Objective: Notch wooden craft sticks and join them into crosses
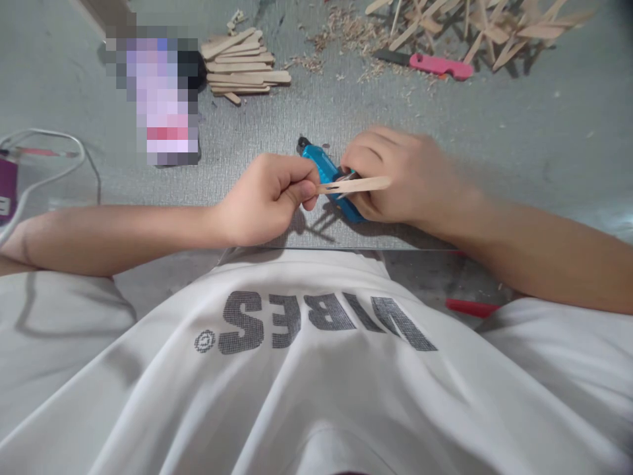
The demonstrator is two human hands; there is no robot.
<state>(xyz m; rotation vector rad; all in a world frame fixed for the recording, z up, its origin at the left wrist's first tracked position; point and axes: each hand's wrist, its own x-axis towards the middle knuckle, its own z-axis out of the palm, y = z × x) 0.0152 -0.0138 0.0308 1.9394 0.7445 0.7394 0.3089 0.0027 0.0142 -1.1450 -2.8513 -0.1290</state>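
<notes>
My left hand (277,194) pinches one end of a flat wooden craft stick (368,185) between thumb and fingers. The stick points right and has a dark slit or hole near the pinched end. My right hand (395,171), blurred, is closed just beyond the stick's free part. A thin shiny piece shows by its fingers, but I cannot make out what it is. Under both hands a blue tool (320,165) with a black tip lies slantwise on the table, partly hidden; its kind is unclear.
Craft sticks (242,63) lie piled at the back left beside a pixelated object (163,99). Wood shavings (346,36), a pink-handled knife (440,66) and joined sticks (494,30) are at the back right. A white cable (79,142) curls at left near a purple box (7,188).
</notes>
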